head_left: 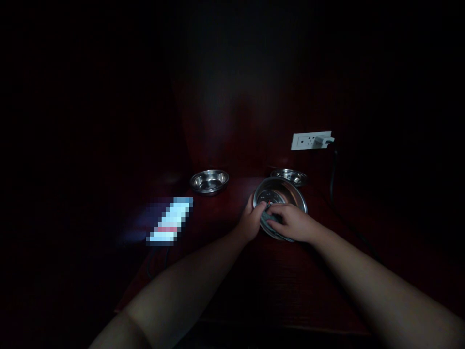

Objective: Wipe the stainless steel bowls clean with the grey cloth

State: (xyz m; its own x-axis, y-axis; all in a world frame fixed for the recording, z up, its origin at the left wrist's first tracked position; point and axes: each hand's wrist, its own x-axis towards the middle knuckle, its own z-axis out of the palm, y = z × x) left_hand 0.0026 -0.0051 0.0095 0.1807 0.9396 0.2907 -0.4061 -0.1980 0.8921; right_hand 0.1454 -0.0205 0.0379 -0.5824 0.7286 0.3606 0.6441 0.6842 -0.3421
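A shiny metal bowl [295, 195] is tipped so that its opening faces me. My left hand [250, 224] grips its left rim, the thumb over the edge. Inside the near part of the bowl lies a dark grey-green cloth [268, 219]. My right hand [290, 222] reaches over the right rim with bent fingers closed on this cloth. A small orange-red spot shows in the bowl near my fingertips, too small to name. Part of the cloth and the bowl's lower side are hidden by my hands.
One shallow metal dish [209, 182] stands at the back left, another dish [289, 176] behind the bowl. A lit, blurred-out screen [170, 220] is at the left. A white wall outlet [305, 141] holds a plug with a dark cord [332, 177]. The dark red tabletop [221, 208] is dimly lit.
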